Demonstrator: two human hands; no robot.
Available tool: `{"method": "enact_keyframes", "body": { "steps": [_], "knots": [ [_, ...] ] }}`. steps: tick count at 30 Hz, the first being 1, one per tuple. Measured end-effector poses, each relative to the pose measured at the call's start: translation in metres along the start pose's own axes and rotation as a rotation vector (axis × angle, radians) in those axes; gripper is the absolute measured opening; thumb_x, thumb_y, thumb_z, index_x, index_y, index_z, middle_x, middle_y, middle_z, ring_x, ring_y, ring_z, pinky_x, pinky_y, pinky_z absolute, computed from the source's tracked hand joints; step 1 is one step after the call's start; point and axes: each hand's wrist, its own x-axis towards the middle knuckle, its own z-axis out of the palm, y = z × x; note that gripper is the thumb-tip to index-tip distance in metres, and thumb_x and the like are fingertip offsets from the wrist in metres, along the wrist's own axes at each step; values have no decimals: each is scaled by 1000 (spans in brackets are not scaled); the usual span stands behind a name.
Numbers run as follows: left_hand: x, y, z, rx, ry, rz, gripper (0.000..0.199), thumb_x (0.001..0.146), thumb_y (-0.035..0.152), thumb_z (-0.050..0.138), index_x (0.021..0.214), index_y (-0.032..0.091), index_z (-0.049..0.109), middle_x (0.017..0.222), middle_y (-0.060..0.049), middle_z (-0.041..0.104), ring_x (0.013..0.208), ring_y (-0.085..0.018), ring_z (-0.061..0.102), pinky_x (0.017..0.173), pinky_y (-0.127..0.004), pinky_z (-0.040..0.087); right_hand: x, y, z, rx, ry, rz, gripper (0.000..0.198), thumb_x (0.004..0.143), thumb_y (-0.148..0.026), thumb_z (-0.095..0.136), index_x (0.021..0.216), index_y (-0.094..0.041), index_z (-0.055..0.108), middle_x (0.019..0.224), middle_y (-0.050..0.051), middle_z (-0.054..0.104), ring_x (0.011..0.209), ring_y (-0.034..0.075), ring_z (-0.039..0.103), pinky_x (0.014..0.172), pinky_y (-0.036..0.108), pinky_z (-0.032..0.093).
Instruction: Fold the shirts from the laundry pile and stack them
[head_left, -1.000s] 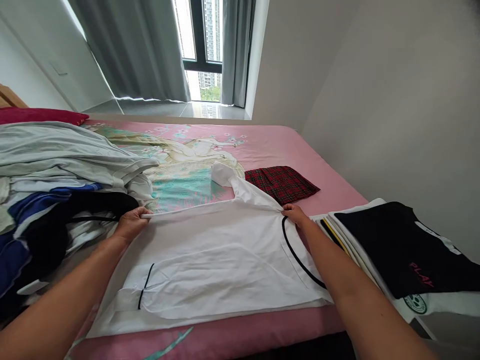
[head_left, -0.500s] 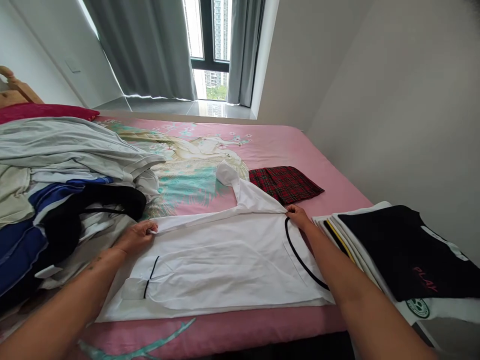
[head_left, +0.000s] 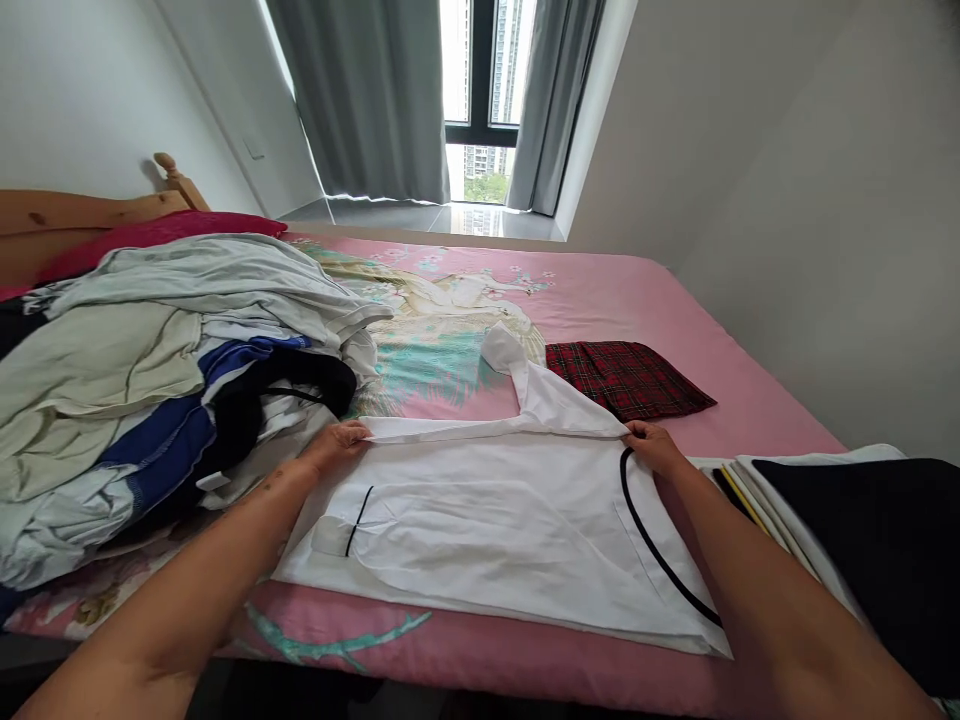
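A white shirt (head_left: 487,530) with black trim lies spread over the near edge of the bed. Its far edge is folded inward, and a sleeve sticks out beyond that edge. My left hand (head_left: 341,445) pinches the fabric at the far left corner. At the far right corner, beside the curved black neckline trim, my right hand (head_left: 651,442) grips the cloth between closed fingers. Just beyond my right hand is a red plaid garment (head_left: 630,380), lying flat. The fingertips of both hands are partly covered by the cloth.
A heap of loose clothes (head_left: 172,390) fills the left of the bed. On the right stands a stack of folded clothes (head_left: 847,560) with a black piece on top. The pink bedsheet (head_left: 607,285) stretches toward the curtain (head_left: 367,100) and window. A red pillow (head_left: 165,240) lies by the wooden headboard (head_left: 82,220).
The view has turned left, so everything sits further right in the picture. Both hands keep hold of the same shirt corners, and the shirt stays nearly as it was.
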Motion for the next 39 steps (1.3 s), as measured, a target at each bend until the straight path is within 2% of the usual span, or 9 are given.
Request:
{"method": "enact_keyframes", "body": {
  "steps": [8,14,18,21,25,28,31,35,39],
  "knots": [
    [-25,-17,14,73,7,68,36,78,35,50,107,27,70,127,-6,60,119,-22,52,106,-37,35,-19,17,9,-171,145,-200,22,63,-27,50,69,-22,70,87,4,65,90,21,59,91,34,44],
    [-37,-28,10,145,-115,172,43,85,40,46,125,30,58,142,-3,46,134,-21,36,115,-42,17,-33,26,8,-159,139,-338,34,69,-29,49,92,-21,73,110,7,64,107,22,56,101,36,40],
    [-26,-21,0,165,-122,101,35,81,45,50,107,29,69,130,-4,58,128,-24,43,111,-42,26,-41,26,13,-166,211,-380,34,72,-26,49,96,-21,72,113,7,63,110,22,55,103,39,40],
    [6,20,-5,170,-23,25,36,81,50,47,76,27,73,101,-4,70,109,-24,56,97,-35,39,-41,22,16,-155,234,-390,34,72,-23,49,95,-22,73,111,6,64,110,23,55,101,40,42],
    [79,115,14,-45,49,-108,43,81,56,43,69,21,66,72,-3,67,75,-20,60,70,-29,44,-40,23,19,-146,265,-406,33,73,-20,49,96,-23,73,113,6,63,110,23,54,101,41,43],
    [144,182,42,-177,31,-202,48,81,61,43,76,18,64,75,-7,68,71,-21,62,62,-29,42,-40,24,19,-143,292,-436,33,74,-19,50,97,-23,72,113,6,62,111,23,53,100,41,43],
    [199,233,66,-134,110,-209,52,78,64,48,88,15,61,94,-16,67,89,-28,63,71,-34,43,-40,23,18,-137,304,-465,33,75,-17,50,99,-22,72,112,7,62,110,23,54,99,41,43],
    [240,274,88,-47,190,-142,54,69,55,65,104,15,56,116,-22,59,114,-35,52,89,-40,38,-38,21,16,-143,308,-474,34,75,-15,49,99,-23,72,112,7,62,109,23,53,99,42,43],
    [247,282,89,-203,102,-233,35,63,28,71,94,14,60,101,-20,65,106,-34,58,85,-41,40,-37,21,15,-146,299,-472,35,74,-13,49,100,-23,72,111,7,62,110,23,53,99,42,43]
  ]
}}
